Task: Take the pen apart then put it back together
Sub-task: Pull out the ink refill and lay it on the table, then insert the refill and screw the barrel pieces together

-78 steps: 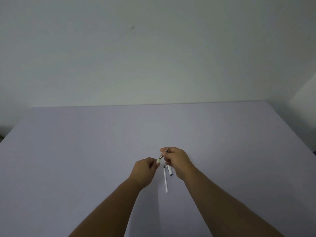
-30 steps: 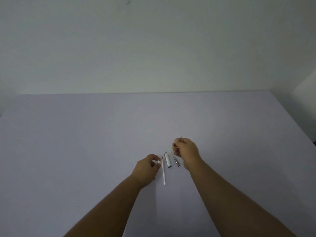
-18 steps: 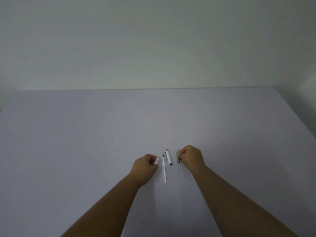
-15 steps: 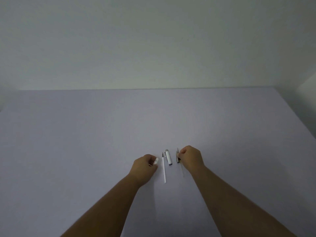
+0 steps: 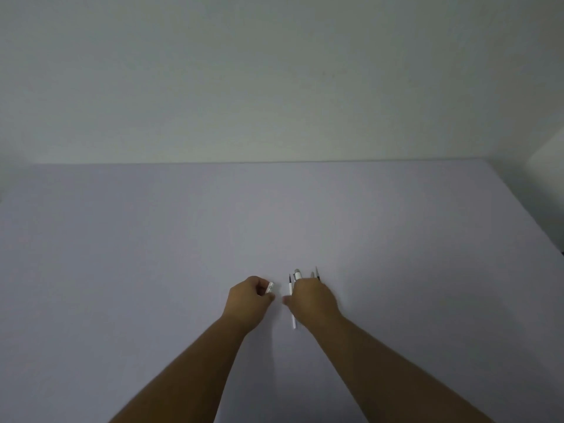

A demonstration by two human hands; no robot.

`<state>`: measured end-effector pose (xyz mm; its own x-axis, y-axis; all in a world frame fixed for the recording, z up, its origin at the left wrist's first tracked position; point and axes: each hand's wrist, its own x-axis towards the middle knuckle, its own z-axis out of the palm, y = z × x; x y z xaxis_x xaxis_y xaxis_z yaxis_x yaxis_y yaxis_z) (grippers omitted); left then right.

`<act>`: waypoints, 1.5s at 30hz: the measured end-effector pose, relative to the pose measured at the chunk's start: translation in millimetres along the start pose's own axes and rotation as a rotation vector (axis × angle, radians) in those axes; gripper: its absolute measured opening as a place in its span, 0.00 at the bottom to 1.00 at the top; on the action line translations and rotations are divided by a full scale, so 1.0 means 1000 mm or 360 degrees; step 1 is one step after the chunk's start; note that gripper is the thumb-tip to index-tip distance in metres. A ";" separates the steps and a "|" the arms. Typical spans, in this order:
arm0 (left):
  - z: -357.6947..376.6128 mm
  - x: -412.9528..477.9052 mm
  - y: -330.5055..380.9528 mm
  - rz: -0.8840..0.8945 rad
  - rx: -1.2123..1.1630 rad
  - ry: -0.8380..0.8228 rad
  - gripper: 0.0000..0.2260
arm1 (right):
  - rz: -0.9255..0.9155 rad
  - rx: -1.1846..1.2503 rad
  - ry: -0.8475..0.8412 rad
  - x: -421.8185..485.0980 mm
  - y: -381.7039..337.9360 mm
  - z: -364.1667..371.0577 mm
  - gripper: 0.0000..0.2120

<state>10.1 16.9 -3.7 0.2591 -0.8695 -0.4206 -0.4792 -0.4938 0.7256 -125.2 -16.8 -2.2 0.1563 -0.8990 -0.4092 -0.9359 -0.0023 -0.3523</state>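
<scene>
On the worktop (image 5: 152, 254), pen parts laid out: refill (image 5: 292, 312), cap (image 5: 297, 273), thin tip piece (image 5: 316, 272). R hand (image 5: 311, 300) now moved over them, spread narrow (grip not visible, cannot tell). L hand (image 5: 247, 300) pinching small white piece (image 5: 269, 287). Disassembly prob. done; reassembly next.

On the pale lilac counter (image 5: 152, 254), nearer its front edge than its back, a thin white pen refill (image 5: 293, 320) lies front to back. Just right of it, side by side, lie a short white pen cap (image 5: 297, 273) and a slim dark metal clip (image 5: 317, 273). A small white pen piece (image 5: 269, 287) sits left of the refill.
</scene>
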 end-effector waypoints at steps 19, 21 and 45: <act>0.000 -0.006 0.006 0.0076 0.0096 -0.0088 0.08 | 0.0353 0.1616 0.0225 0.003 0.001 -0.019 0.07; 0.000 -0.007 0.007 0.0065 0.0053 -0.0073 0.09 | 0.0348 0.1613 0.0231 0.003 0.003 -0.019 0.07; -0.004 -0.011 0.014 0.0091 -0.0194 -0.0152 0.11 | 0.0313 0.0666 0.0274 0.019 0.028 -0.043 0.12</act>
<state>4.1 19.3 13.6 0.1508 -0.8939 -0.4221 -0.3840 -0.4464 0.8082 -161.7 -53.0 15.8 -0.0983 -0.9241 -0.3694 -0.7299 0.3192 -0.6045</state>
